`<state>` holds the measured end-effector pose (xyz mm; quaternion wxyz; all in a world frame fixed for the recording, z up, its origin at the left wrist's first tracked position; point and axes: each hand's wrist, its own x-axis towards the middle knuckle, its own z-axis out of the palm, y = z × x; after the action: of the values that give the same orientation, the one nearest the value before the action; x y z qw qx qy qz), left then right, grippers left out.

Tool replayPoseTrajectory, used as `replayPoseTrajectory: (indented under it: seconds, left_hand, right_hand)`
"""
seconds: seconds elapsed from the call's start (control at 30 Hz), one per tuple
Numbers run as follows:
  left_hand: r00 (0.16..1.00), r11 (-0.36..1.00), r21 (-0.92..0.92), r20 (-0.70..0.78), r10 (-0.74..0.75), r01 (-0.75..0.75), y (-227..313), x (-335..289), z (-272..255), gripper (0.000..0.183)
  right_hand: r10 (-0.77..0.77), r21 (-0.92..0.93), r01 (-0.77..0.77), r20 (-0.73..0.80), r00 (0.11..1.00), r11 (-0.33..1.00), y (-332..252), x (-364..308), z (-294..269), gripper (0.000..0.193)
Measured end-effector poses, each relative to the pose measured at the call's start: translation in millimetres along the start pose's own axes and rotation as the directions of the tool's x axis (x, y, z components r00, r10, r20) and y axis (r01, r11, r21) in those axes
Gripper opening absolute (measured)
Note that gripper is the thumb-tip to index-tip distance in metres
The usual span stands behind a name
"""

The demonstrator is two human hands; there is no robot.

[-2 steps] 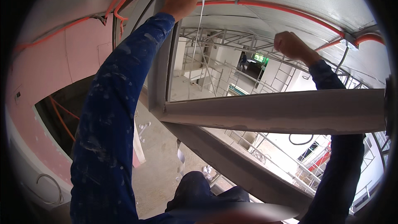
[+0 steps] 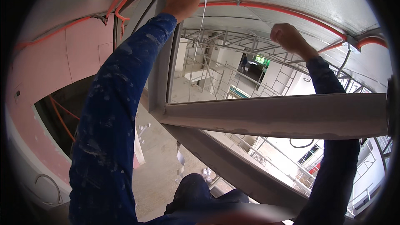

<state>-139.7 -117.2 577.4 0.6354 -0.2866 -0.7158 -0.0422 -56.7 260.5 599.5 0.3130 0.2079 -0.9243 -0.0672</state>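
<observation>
My left hand is raised high against the grey steel upright, its fingers curled. Beside those fingertips a narrow white strip hangs down, slightly twisted; whether they pinch it I cannot make out. Across the middle runs a grey horizontal beam, joined to the upright at its left end. My right arm reaches up behind this beam, and my right hand is a closed fist in the air above it. Anything inside that fist is hidden.
A grey diagonal beam slopes down right from the joint, beside my knees. Far below lie the floor and metal scaffolding. Orange conduit crosses the ceiling. A pink wall with a dark opening stands left.
My right fist has shifted a little left and up. My left hand stays at the upright. The beam's right end sits slightly lower in view.
</observation>
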Motion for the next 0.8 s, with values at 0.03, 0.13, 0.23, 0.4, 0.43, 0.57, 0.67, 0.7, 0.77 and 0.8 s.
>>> replayPoseTrajectory:
  seconds: [0.03,0.13,0.23,0.4,0.43,0.57,0.67,0.7,0.77,0.8]
  left_hand:
    - [0.997,0.999,0.015,-0.073,0.036,-0.035,0.5,-1.3,-0.7,0.035]
    - [0.982,0.994,0.051,-0.159,0.099,-0.092,-2.4,-1.0,2.0,0.037]
    - [0.996,0.998,0.033,-0.075,0.055,-0.052,-6.3,-0.9,9.5,0.041]
    - [0.978,0.989,0.085,-0.160,0.137,-0.124,-13.0,3.6,15.1,0.049]
    - [0.976,0.987,0.094,-0.164,0.143,-0.129,-12.3,3.7,14.8,0.050]
    - [0.976,0.984,0.095,-0.141,0.166,-0.153,-7.1,5.7,11.0,0.052]
    - [0.984,0.986,0.105,-0.111,0.141,-0.129,-5.2,6.5,7.4,0.050]
    - [0.986,0.987,0.109,-0.105,0.128,-0.116,-5.2,7.2,7.1,0.049]
    - [0.978,0.987,0.041,-0.141,0.157,-0.153,-6.4,9.0,7.9,0.047]
    - [0.973,0.986,0.006,-0.159,0.167,-0.168,-7.3,9.8,8.7,0.047]
  right_hand:
    - [0.025,0.257,-0.003,-0.082,0.996,0.966,-4.5,22.3,-3.0,0.022]
    - [0.127,0.871,0.159,-0.243,0.962,0.464,-39.3,72.0,6.6,0.038]
    - [0.071,0.955,0.285,-0.291,0.954,0.086,-78.9,111.5,20.8,0.041]
    - [-0.203,0.862,0.341,-0.435,0.877,-0.376,-106.4,170.6,25.3,0.048]
    - [-0.217,0.811,0.299,-0.454,0.864,-0.503,-106.1,176.0,25.9,0.047]
    - [-0.348,0.825,0.297,-0.490,0.799,-0.481,-98.4,182.7,27.2,0.052]
    - [-0.378,0.789,0.290,-0.536,0.755,-0.542,-98.1,186.6,25.5,0.050]
    - [-0.370,0.785,0.305,-0.546,0.752,-0.539,-98.8,188.1,25.7,0.049]
    - [-0.364,0.779,0.338,-0.567,0.739,-0.528,-101.0,193.0,25.6,0.046]
    - [-0.346,0.775,0.327,-0.559,0.753,-0.540,-102.1,195.6,25.7,0.044]
